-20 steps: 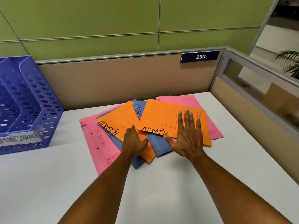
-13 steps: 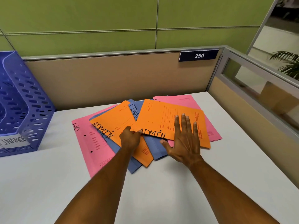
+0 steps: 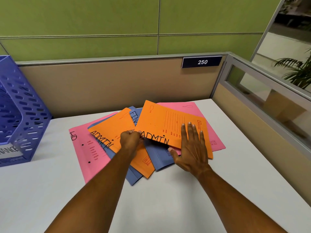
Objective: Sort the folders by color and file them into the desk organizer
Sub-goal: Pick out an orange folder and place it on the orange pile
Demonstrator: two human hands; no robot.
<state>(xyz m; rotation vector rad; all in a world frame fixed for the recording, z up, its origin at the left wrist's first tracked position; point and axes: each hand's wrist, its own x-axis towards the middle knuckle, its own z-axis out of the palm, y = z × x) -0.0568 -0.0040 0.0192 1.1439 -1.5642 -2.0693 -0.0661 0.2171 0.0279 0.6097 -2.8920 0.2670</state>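
Two hands on a fanned pile of colour folders marked ADMIN

Both orange folders read "ADMIN"; a wall plate [image 3: 202, 62] reads "250". Left hand [image 3: 130, 140] pinches the left corner of the upper orange folder [image 3: 161, 121]; right hand [image 3: 191, 148] lies flat on it, fingers spread. Blue folders [image 3: 158, 155] and pink folders [image 3: 87, 148] lie beneath on the tabletop [image 3: 50, 190]; the blue desk organizer [image 3: 21, 111] stands far left.

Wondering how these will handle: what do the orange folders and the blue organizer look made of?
Orange folders: thin matte card, judging by flat printed faces and a corner that lifts under the left hand. Blue organizer: likely moulded plastic, slightly glossy, with slotted perforated walls.
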